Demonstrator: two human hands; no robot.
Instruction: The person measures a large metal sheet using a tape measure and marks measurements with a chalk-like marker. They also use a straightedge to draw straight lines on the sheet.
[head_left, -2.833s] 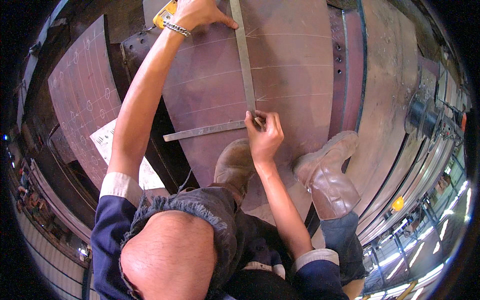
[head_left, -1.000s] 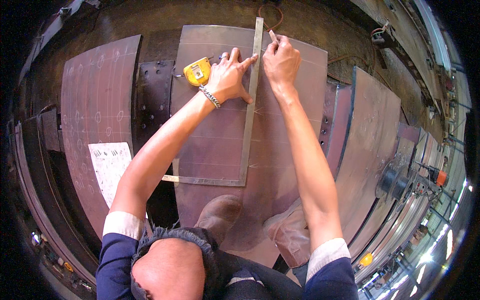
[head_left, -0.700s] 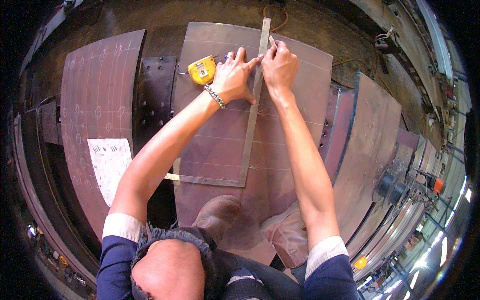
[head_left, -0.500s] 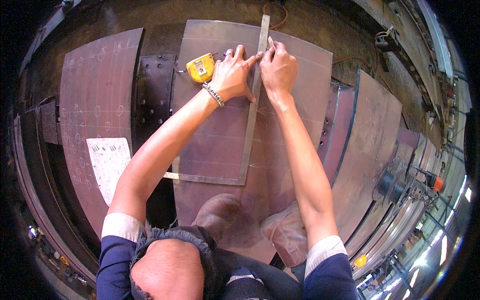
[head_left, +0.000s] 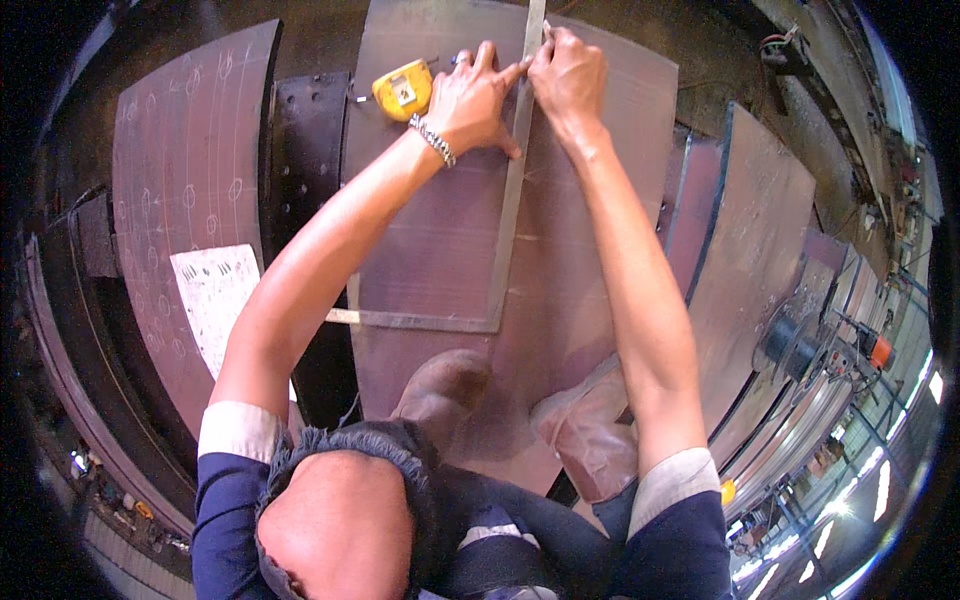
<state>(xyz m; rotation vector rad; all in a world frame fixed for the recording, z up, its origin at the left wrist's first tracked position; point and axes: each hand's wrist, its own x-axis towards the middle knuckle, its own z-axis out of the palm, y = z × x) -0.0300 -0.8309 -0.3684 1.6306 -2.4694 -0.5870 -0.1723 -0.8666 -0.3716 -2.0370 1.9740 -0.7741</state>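
Note:
A long L-shaped steel square [head_left: 507,222] lies on a flat steel plate [head_left: 430,240] in front of me. My left hand [head_left: 468,106] is spread open over the square's long arm, its thumb and fingertips pressing near that edge. A yellow tape measure [head_left: 403,91] sits just left of this hand. Beyond the square's right edge, my right hand [head_left: 568,82] is closed in a pinch on a thin, pale marking stick [head_left: 547,31], most of it hidden by the fingers. Faint pale lines run across the plate.
To the left, another plate [head_left: 190,150] bears circled marks and a paper sheet [head_left: 215,300]. A further plate [head_left: 757,230] and a dark cylindrical machine with an orange part [head_left: 788,340] are at right. My boots [head_left: 445,390] stand on the near plate.
The view has tilted, so the plates, square and tape measure sit higher in the picture. Both hands keep nearly the same places along the square.

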